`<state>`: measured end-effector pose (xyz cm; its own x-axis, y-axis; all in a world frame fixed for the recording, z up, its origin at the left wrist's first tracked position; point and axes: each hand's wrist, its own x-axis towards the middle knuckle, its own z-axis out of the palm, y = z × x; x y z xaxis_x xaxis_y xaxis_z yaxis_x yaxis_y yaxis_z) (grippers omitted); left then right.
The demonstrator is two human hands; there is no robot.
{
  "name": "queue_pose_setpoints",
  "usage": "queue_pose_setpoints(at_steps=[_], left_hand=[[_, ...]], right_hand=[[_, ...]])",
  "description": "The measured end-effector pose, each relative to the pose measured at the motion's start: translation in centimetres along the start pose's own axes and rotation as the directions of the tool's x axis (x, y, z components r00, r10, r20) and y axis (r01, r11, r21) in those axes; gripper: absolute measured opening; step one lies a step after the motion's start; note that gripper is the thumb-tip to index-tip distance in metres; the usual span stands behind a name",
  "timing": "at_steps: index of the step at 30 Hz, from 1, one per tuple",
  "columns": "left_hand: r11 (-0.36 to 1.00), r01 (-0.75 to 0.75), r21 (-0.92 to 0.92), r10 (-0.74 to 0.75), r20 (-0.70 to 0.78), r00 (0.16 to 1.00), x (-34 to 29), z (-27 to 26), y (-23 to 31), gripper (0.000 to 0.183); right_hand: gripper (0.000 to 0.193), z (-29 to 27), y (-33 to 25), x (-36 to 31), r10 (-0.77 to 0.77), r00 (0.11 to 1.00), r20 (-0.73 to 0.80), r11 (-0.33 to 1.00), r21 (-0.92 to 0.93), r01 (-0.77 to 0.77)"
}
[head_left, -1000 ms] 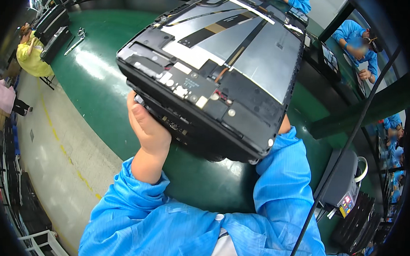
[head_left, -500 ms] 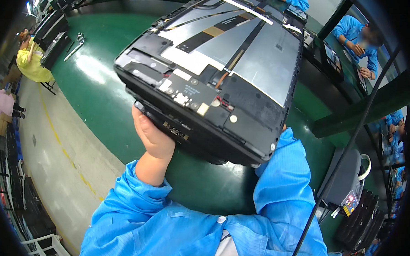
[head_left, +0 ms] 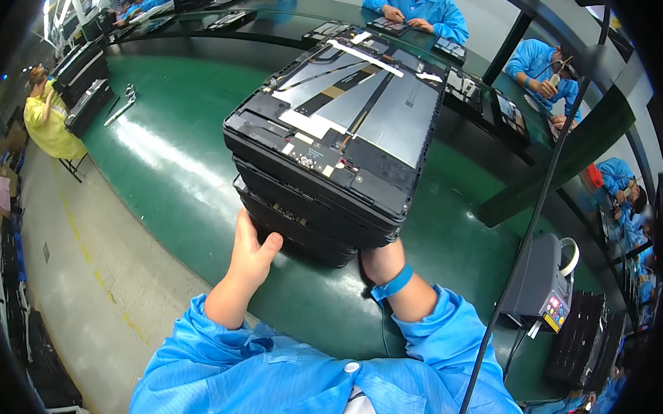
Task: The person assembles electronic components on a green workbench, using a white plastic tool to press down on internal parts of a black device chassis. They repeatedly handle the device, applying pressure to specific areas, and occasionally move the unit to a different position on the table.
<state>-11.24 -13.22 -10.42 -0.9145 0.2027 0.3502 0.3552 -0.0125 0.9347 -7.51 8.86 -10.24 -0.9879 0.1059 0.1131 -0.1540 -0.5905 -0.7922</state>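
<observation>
A stack of opened black tablets (head_left: 310,199) stands before me, its layers slightly out of line. The top tablet (head_left: 394,125) lies face up with silver battery panels, dark ribbon cables, white tape strips and a small circuit board exposed. At the near left lower corner, my left hand (head_left: 252,255) grips the stack, thumb toward me and the other fingers partly hidden along its side. My right hand (head_left: 382,259) supports the lower right corner; its fingers are hidden under and behind the stack. A blue wrist strap (head_left: 392,282) circles my right wrist.
Green bench top (head_left: 181,82) surrounds the stack. A silver clamp-like tool (head_left: 123,105) lies at left beside black trays (head_left: 88,107). A grey device with a handle (head_left: 543,283) stands right, near a hanging black cable (head_left: 522,252). Co-workers in blue (head_left: 421,11) sit across the bench.
The stack has moved down and away from my view, showing more of its lower layers. Both hands have moved with it, and my right wrist has come into sight.
</observation>
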Motion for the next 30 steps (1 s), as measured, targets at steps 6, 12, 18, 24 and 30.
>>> queue_pose_setpoints(at_steps=[6,12,18,24,30], left_hand=[[0.968,-0.035,-0.247,0.008,-0.109,0.994,1.9,-3.4,-0.8,0.072],[0.988,0.006,-0.152,-0.056,-0.326,0.944,7.3,-15.2,-3.8,0.073],[0.964,-0.015,-0.267,-0.147,-0.574,0.805,14.4,-28.0,-7.6,0.067],[0.943,-0.097,-0.318,-0.122,-0.602,0.789,17.8,-32.5,-11.1,0.062],[0.973,0.024,0.229,0.084,-0.448,0.89,19.6,-37.4,-15.8,0.038]], right_hand=[[0.061,3.5,4.6,1.8,0.013,0.999,-0.045,1.0,-0.028,-0.014],[0.085,13.5,11.2,10.2,0.019,0.999,-0.026,0.849,-0.527,-0.03],[0.095,22.1,18.3,17.5,0.105,0.986,0.128,0.796,-0.605,-0.007],[0.091,23.0,20.5,22.0,0.072,0.978,0.198,0.727,-0.682,0.084],[0.074,17.5,16.8,17.0,0.24,0.936,0.26,0.591,-0.804,0.072]])
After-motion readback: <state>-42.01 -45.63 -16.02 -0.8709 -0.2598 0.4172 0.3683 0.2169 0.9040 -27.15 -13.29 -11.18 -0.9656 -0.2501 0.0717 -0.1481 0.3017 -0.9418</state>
